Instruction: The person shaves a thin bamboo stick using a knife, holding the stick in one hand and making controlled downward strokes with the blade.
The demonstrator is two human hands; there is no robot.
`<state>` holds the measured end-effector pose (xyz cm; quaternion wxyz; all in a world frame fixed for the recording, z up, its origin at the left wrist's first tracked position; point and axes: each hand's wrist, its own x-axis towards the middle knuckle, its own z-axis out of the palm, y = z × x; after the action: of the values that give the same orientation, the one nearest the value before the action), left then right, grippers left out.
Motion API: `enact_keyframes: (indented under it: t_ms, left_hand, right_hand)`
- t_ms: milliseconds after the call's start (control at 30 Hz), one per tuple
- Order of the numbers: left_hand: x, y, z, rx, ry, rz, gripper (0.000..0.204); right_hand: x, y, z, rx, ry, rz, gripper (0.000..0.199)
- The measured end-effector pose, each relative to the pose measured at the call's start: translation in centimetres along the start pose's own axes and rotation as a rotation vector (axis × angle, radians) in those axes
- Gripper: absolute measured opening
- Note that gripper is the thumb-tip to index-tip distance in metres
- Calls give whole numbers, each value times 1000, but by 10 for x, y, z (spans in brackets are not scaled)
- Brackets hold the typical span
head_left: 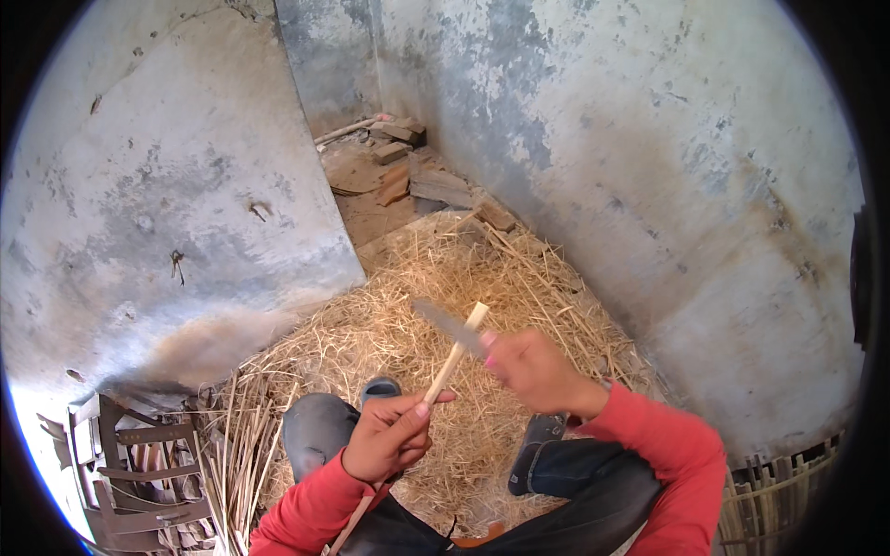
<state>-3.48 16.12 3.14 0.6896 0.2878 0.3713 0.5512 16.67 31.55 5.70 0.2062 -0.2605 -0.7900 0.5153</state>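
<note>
My left hand (387,435) grips a pale bamboo stick (456,353) that points up and to the right. My right hand (535,369) holds a grey knife (447,324), its blade blurred and lying across the stick near its upper end. Both arms wear red sleeves. My knees in dark trousers and two dark shoes show below the hands, over a bed of straw (389,324).
Grey stained concrete walls (649,139) close in on the left and right. Broken bricks (408,171) lie in the far corner. Thin bamboo strips (236,445) and a wooden frame (139,473) sit at lower left. A woven bamboo piece (779,491) stands at lower right.
</note>
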Motion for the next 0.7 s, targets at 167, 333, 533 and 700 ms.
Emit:
enact_keyframes:
  t_ms: [167, 333, 533, 700]
  left_hand:
    - [-2, 3, 1, 60, -19, -6, 41]
    - [0, 1, 5, 181, -52, -69, 41]
    - [-2, -5, 0, 336, -141, -185, 38]
    - [-10, 3, 1, 407, -208, -240, 36]
  right_hand:
    - [8, -18, -13, 278, 202, 49, 40]
    - [8, -23, -4, 76, 259, -71, 20]
    - [18, -1, -68, 317, 676, -10, 22]
    - [9, 4, -100, 298, 935, -99, 27]
